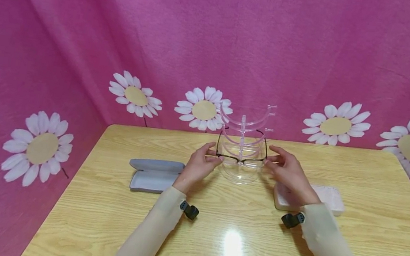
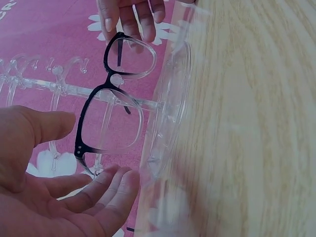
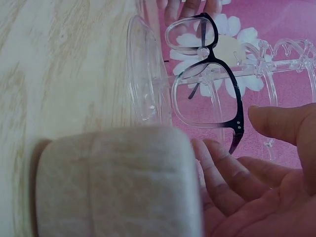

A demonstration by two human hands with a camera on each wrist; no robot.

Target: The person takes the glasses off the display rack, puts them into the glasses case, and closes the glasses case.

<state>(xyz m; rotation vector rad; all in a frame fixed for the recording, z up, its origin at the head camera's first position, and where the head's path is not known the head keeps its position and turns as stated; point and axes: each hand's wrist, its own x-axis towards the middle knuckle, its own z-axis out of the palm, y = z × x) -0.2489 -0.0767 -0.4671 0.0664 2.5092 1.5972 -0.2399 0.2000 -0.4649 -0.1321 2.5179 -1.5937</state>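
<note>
A pair of glasses [image 1: 226,156] with a dark upper rim that fades to clear hangs on the lowest level of a clear display stand [image 1: 243,129]. Its bridge sits against the stand's small front knob, and the temples reach backward. My left hand [image 1: 199,165] is at the left hinge, thumb apart from the fingers. In the left wrist view the fingertips [image 2: 126,190] lie right beside the temple. On the other side my right hand [image 1: 289,172] mirrors it, its thumb close to the hinge and its fingers spread near the temple in the right wrist view.
An opened grey glasses case [image 1: 154,180] lies left of the stand. Behind my right wrist is a pale, marbled case [image 1: 330,199], seen close up in the right wrist view. A pink curtain [image 1: 282,46] with white daisies stands behind the wooden table [image 1: 92,226].
</note>
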